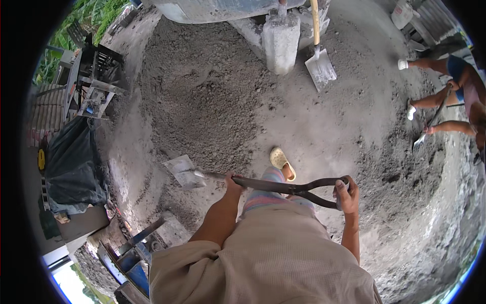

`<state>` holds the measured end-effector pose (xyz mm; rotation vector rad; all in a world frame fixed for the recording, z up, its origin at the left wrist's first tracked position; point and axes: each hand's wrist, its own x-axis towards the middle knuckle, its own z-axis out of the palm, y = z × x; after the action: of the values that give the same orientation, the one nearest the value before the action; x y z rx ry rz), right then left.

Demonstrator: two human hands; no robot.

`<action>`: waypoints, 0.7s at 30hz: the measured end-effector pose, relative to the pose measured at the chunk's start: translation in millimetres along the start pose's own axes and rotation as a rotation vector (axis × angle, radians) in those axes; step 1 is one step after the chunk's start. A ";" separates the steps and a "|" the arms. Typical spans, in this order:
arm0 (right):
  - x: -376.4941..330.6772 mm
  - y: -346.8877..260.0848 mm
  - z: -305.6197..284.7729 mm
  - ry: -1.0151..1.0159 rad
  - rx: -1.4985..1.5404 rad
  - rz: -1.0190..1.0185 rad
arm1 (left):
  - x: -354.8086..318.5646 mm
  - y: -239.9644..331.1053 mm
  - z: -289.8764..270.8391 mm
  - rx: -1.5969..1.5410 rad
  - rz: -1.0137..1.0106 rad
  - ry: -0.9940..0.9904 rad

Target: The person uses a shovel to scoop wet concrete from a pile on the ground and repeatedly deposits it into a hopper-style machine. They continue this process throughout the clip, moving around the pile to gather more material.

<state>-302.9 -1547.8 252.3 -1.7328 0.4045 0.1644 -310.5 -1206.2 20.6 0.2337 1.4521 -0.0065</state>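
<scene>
Across my front I hold a shovel (266, 186) with a dark shaft and a forked grip at its right end. My left hand (235, 184) is wrapped round the shaft, partway toward the blade. Closed on the crossbar of the grip is my right hand (347, 194). The flat, pale grey shovel blade (185, 171) lies to the left, at the near edge of a heap of grey, crumbly sand (207, 96). Little or no material shows on the blade. My foot in a cream clog (279, 159) stands just beyond the shaft.
A second shovel (321, 68) with a wooden handle leans beside a concrete-crusted post (281, 43). At the right, a co-worker (466, 83) bends over with another shovel near a second heap (405, 162). Dark sheeting (76, 167) and stacked frames (96, 83) stand at the left.
</scene>
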 end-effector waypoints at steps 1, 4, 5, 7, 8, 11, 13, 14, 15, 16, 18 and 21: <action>19.0 -6.0 -7.3 -0.032 -0.031 0.000 | -1.7 -9.0 12.8 -0.008 -0.040 -0.019; 76.4 -13.2 -26.6 -0.010 0.005 0.068 | -6.3 -39.3 59.8 -0.132 -0.088 -0.039; 94.9 -20.0 -33.9 -0.019 -0.022 0.116 | -0.8 -45.5 65.0 -0.164 -0.091 -0.099; 135.8 -20.3 -58.2 0.003 -0.050 0.207 | -6.0 -67.4 92.0 -0.206 -0.100 -0.124; 152.6 -16.6 -70.3 -0.005 -0.071 0.208 | -14.1 -76.6 103.4 -0.223 -0.112 -0.117; 200.9 -7.6 -95.9 -0.048 0.039 0.439 | -37.3 -88.7 136.0 -0.213 0.006 -0.179; 227.9 13.7 -109.3 -0.119 0.051 0.448 | -42.1 -91.0 153.3 -0.325 0.026 -0.218; 239.5 21.8 -112.0 -0.200 0.078 0.497 | -38.0 -88.7 157.6 -0.329 0.099 -0.188; 251.5 26.3 -112.9 -0.256 0.136 0.541 | -40.3 -90.3 170.6 -0.347 0.106 -0.110; 262.7 30.1 -112.8 -0.263 0.185 0.571 | -37.1 -92.0 184.9 -0.348 0.110 -0.030; 285.5 24.7 -111.0 -0.219 0.231 0.643 | -32.8 -99.4 210.4 -0.297 0.123 0.052; 327.0 24.0 -137.3 -0.095 0.063 0.670 | 18.2 -144.9 229.0 -0.276 0.087 0.082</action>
<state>-23.6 -1742.7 150.4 -1.4653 0.8993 0.7030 -104.5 -1382.4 3.2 0.0714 1.5042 0.2753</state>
